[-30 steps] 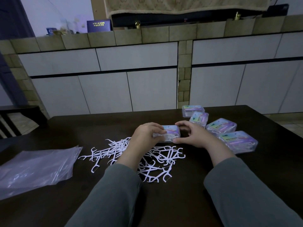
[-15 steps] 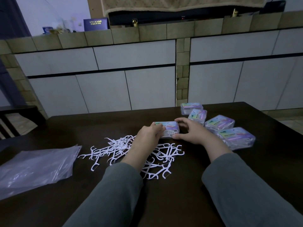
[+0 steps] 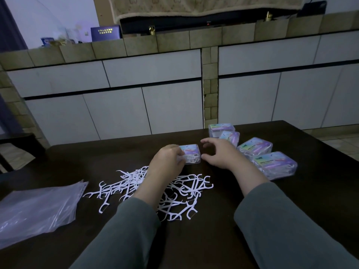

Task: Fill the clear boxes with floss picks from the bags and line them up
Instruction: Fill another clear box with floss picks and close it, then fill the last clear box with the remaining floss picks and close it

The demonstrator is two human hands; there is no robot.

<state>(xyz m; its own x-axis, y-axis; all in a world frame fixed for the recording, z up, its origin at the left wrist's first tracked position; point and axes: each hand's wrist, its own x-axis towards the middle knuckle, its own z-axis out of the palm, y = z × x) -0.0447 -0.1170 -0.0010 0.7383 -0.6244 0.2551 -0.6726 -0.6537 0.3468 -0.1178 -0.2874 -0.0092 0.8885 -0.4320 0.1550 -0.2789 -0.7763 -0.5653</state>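
Released since the earlier frame: right hand [image 3: 219,155], fingers now curved, apart, holding nothing, just right of the clear box [image 3: 191,154]. Left hand [image 3: 169,160]: grips the box's left end; box rests on the dark surface [image 3: 116,152], long axis left-right, between both hands. Floss picks [image 3: 174,193]: loose pile nearer, partly hidden under left forearm. Four closed boxes [image 3: 254,148]: right side, rough row. Empty bags [image 3: 38,206]: near left, cut off. Lid latch: unclear.
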